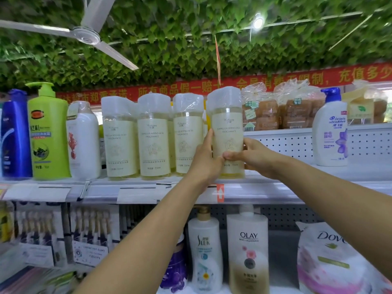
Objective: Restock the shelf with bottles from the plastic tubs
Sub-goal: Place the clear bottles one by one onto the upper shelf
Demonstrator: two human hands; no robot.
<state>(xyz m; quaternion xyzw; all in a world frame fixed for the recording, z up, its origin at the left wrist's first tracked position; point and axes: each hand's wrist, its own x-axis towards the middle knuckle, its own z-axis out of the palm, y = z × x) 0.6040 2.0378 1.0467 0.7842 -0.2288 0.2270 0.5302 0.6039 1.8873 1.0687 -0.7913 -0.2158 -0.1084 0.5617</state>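
Both grips clasp one camellia fragrance bottle (227, 132): my left hand (204, 158) and right hand (252, 154) hold it upright on the top shelf (265, 187), rightmost in its row.

Four pale yellow bottles (227, 132) with clear caps stand in the middle of the top shelf (265, 193), and two hands (204, 158) are on the rightmost. Left of them stand three other bottles: one blue (14, 134), one green (48, 132), one white (83, 141). Upper right, three bagged loaves (259, 113).
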